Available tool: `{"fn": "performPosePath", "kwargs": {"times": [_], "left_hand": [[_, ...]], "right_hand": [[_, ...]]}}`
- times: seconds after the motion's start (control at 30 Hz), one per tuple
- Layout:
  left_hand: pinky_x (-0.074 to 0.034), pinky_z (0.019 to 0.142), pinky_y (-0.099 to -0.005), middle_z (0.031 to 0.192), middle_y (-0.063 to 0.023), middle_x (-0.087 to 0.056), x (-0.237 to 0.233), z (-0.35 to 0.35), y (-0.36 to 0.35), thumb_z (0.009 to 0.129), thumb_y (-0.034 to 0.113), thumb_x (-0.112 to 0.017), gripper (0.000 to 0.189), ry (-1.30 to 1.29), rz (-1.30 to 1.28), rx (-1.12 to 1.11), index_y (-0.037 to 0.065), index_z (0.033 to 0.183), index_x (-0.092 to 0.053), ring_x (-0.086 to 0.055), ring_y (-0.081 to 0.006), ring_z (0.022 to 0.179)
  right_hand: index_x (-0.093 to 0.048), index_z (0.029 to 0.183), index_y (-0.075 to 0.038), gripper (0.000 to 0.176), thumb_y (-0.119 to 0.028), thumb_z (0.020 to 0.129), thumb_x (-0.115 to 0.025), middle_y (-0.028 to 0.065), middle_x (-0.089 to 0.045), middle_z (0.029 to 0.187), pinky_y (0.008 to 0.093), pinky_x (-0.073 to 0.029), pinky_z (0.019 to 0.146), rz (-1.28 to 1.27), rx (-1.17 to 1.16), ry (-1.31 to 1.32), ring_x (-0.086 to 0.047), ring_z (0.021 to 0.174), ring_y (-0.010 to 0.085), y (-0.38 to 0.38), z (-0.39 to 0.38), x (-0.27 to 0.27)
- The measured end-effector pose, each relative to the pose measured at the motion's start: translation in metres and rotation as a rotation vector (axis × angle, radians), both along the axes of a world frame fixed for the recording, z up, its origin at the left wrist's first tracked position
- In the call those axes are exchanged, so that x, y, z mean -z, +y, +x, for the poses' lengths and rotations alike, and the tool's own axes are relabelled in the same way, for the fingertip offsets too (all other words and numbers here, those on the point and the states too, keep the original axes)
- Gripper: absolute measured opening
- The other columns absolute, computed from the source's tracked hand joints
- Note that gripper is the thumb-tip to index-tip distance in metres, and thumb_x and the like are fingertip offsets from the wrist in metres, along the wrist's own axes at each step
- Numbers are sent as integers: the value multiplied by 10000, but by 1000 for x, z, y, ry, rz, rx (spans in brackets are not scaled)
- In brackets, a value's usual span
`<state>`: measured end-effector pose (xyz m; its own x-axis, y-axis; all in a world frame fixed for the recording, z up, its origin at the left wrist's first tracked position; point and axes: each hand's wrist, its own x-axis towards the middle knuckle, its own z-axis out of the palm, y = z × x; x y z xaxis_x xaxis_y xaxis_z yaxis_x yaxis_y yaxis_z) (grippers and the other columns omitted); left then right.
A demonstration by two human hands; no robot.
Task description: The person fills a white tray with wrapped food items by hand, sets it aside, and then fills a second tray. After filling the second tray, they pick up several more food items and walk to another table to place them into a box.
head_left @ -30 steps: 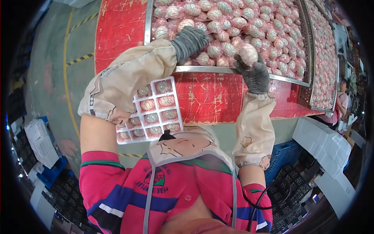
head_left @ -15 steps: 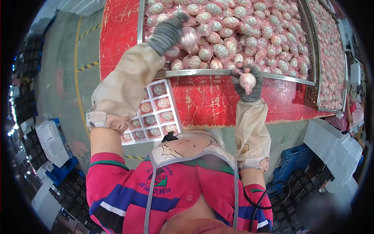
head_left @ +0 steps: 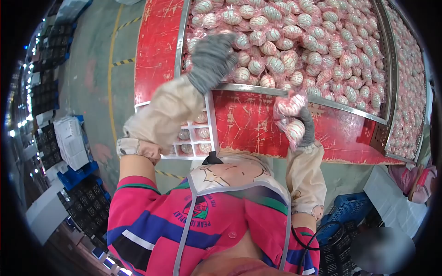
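Note:
My left hand (head_left: 213, 62), in a grey knit glove, is over the near left corner of a metal-rimmed bin (head_left: 258, 89) full of striped, egg-shaped pieces (head_left: 275, 64) in clear film. Motion blurs its fingers, so its grip cannot be made out. My right hand (head_left: 305, 126), gloved alike, is closed at the bin's near edge. Two film-wrapped striped eggs (head_left: 294, 130) show at its palm and fingers. Below my left forearm lies a white divided tray (head_left: 212, 124) with striped eggs in its compartments; my sleeve covers much of it.
The red, scratched table (head_left: 248, 119) carries the bin. A second metal-rimmed bin (head_left: 405, 92) of similar pieces stands to the right. Blue crates (head_left: 347, 211) and white stacked boxes (head_left: 71, 142) are on the floor. Pink clothing (head_left: 421, 181) shows at the far right.
The view has shifted, moving the scene rightward. My left hand has come nearer the bin's near edge, its forearm now covering more of the tray. My right hand now shows two wrapped eggs instead of one.

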<state>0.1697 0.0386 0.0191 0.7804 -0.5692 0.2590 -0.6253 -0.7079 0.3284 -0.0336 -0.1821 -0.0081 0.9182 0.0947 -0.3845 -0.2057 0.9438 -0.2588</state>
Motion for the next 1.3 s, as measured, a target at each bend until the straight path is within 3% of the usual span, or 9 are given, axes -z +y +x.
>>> {"fn": "performPosePath", "kwargs": {"times": [0.17,0.23,0.5,0.63,0.83,1.03,1.1,1.23,1.3], "left_hand": [[-366,940,-433,968,-126,-657,42,58,-6,779,523,-599,577,-274,638,-9,182,1239,-532,-627,-289,918],[-405,904,-410,938,-120,-673,19,74,-22,746,529,-626,560,92,606,-32,227,1213,-558,-631,-272,913],[-460,773,-242,1003,-20,-639,-2,128,-29,859,212,-649,298,515,-540,-55,60,1114,-624,-570,-107,896],[-450,847,-249,1050,-13,-635,4,60,-71,874,126,-638,296,622,-406,161,76,1164,-604,-557,-90,982],[-474,810,-382,968,-64,-621,36,-4,-179,730,43,-582,284,-42,24,798,155,985,-634,-592,-253,920],[-434,844,-409,1114,-45,-584,96,-23,-285,759,193,-566,302,-464,346,1139,146,1048,-638,-541,-247,1051],[-432,842,-406,1147,-56,-574,99,-29,-293,778,218,-545,303,-435,338,1131,135,1055,-636,-538,-258,1058],[-441,792,-420,1083,-107,-567,90,-34,-291,806,248,-498,301,-719,384,1119,124,1047,-629,-546,-278,1007],[-439,767,-435,1047,-117,-591,79,-35,-297,823,261,-490,246,-304,758,1049,110,943,-642,-554,-277,983]], "right_hand": [[-361,1353,-33,635,-249,833,-655,199,-494,1234,401,-504,911,91,29,89,-551,1098,297,-7,-28,16],[-367,1349,-13,619,-239,842,-642,197,-497,1232,394,-483,945,126,67,113,-538,1119,297,-2,-33,22],[-447,1284,-46,464,-294,907,-558,134,-512,1288,444,-538,837,432,90,3,-509,1179,298,-6,-43,52],[-497,1231,-107,377,-242,891,-589,137,-550,1217,449,-527,831,333,285,77,-555,1104,281,-12,-63,42],[-494,1191,-90,401,-365,903,-546,119,-621,1014,313,-586,515,105,383,170,-656,727,204,0,-128,25],[-460,1234,-75,492,-378,870,-595,144,-558,1111,388,-508,856,168,563,-28,-569,1008,272,42,-216,26],[-446,1293,-109,486,-381,900,-527,177,-552,1187,363,-552,565,125,759,279,-623,820,262,58,-240,28],[-447,1291,-88,482,-369,906,-521,195,-535,1210,356,-550,564,61,862,379,-618,805,256,56,-256,27],[-477,1225,-40,418,-249,883,-596,97,-528,1245,458,-503,880,198,858,94,-491,1189,332,46,-273,40]]}}
